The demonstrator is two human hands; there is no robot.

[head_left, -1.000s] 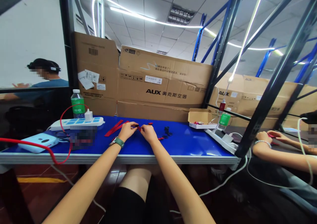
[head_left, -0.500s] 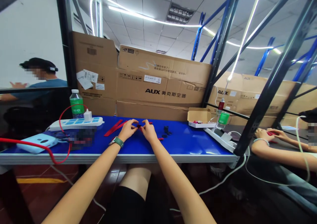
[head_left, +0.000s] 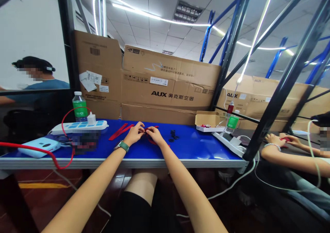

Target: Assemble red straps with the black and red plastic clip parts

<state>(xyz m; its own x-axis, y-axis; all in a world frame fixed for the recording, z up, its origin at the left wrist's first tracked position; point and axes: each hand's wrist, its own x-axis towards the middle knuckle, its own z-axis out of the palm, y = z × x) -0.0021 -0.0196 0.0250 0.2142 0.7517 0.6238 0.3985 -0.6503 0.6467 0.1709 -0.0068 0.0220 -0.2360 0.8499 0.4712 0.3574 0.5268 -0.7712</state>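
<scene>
My left hand (head_left: 134, 133) and my right hand (head_left: 155, 135) meet over the blue table top (head_left: 196, 147), pinching a red strap (head_left: 149, 129) between their fingers. A loop of the red strap (head_left: 152, 142) seems to sag beneath them onto the table, partly hidden by my hands. Two longer red strips (head_left: 119, 131) lie to the left of my left hand. Several small black parts (head_left: 173, 135) sit to the right of my right hand. My left wrist wears a green-strapped watch (head_left: 123, 146).
A white power strip (head_left: 78, 125), a green-labelled water bottle (head_left: 79, 106) and a pale blue device (head_left: 39, 147) with a red cable stand at left. An open small cardboard box (head_left: 206, 122) sits at back right. A co-worker's hands (head_left: 278, 140) work at right.
My hands have drawn closer around the red strap, and a red loop now shows beneath them. The whole view has shifted slightly as my head moved.
</scene>
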